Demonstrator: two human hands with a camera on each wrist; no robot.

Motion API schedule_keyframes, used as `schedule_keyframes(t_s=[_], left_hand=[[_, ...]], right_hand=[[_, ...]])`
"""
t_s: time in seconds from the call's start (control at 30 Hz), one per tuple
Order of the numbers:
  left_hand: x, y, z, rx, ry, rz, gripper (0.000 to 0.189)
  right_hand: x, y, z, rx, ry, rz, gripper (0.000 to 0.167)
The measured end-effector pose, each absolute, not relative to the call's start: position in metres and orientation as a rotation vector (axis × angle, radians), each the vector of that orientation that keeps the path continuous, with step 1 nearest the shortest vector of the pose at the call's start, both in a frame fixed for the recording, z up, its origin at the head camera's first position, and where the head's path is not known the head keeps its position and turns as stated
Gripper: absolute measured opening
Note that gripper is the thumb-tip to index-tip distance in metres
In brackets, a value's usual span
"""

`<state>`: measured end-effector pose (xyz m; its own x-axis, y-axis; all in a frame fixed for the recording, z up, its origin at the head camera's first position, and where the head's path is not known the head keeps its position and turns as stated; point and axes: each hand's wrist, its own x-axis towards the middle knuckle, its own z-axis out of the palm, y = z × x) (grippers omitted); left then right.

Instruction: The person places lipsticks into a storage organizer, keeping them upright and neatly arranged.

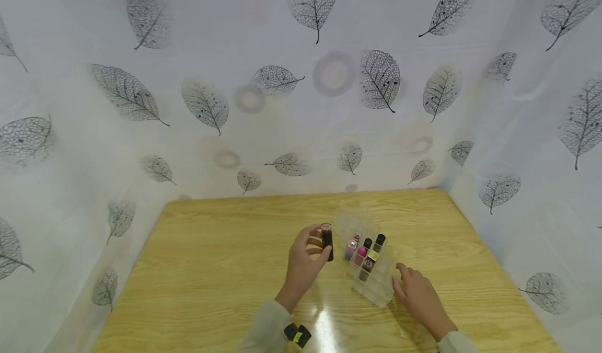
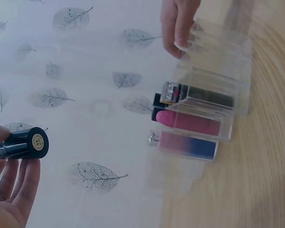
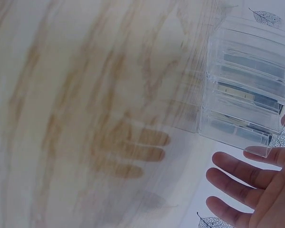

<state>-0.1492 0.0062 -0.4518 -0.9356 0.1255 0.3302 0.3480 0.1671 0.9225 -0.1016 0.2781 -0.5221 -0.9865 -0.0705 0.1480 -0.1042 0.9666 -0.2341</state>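
My left hand (image 1: 301, 264) pinches a dark lipstick tube (image 1: 327, 246) with a pinkish top, upright above the table left of the organizer. In the left wrist view its black base shows a round pale label (image 2: 38, 141). A clear plastic lipstick organizer (image 1: 376, 290) stands on the table, holding several lipsticks in its slots. Among them are a bright pink one (image 2: 190, 122) and a pink-to-blue one (image 2: 187, 144). My right hand (image 1: 420, 295) is at the organizer's right side, fingers loosely spread and holding nothing. Its index finger (image 3: 270, 155) lies right at the organizer's corner.
The wooden table (image 1: 211, 269) reaches back to a white, leaf-printed curtain (image 1: 282, 128), which also hangs along both sides. A black strap with a yellow mark (image 1: 298, 336) sits at my left wrist. Bright glare lies on the tabletop near the front.
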Motion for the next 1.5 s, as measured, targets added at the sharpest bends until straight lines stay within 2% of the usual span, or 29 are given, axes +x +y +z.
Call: schedule_keyframes(t_s=[0.37, 0.53, 0.77, 0.87, 1.03, 1.2, 1.5], left_hand=[[-0.141, 0.017, -0.441, -0.513, -2.234, -1.790, 0.045], [-0.133, 0.026, -0.443, -0.600, -2.244, -1.695, 0.046], [-0.118, 0.044, -0.445, -0.750, -2.273, -1.569, 0.048], [-0.114, 0.051, -0.445, -0.813, -2.257, -1.511, 0.049], [-0.112, 0.057, -0.444, -0.819, -2.252, -1.468, 0.046], [-0.116, 0.057, -0.441, -0.761, -2.264, -1.630, 0.037], [-0.126, 0.057, -0.438, -0.710, -2.324, -1.861, 0.028]], right_hand=[[-0.102, 0.279, -0.521, 0.141, -2.980, 0.343, 0.034], [-0.103, 0.273, -0.501, 0.191, -2.851, 0.225, 0.034], [-0.102, 0.224, -0.430, 0.283, -2.517, 0.764, 0.024], [-0.102, 0.206, -0.414, 0.299, -2.460, 0.948, 0.019], [-0.103, 0.195, -0.407, 0.289, -2.409, 1.094, 0.018], [-0.101, 0.197, -0.401, 0.347, -2.389, 1.174, 0.025], [-0.100, 0.204, -0.397, 0.342, -2.422, 1.199, 0.025]])
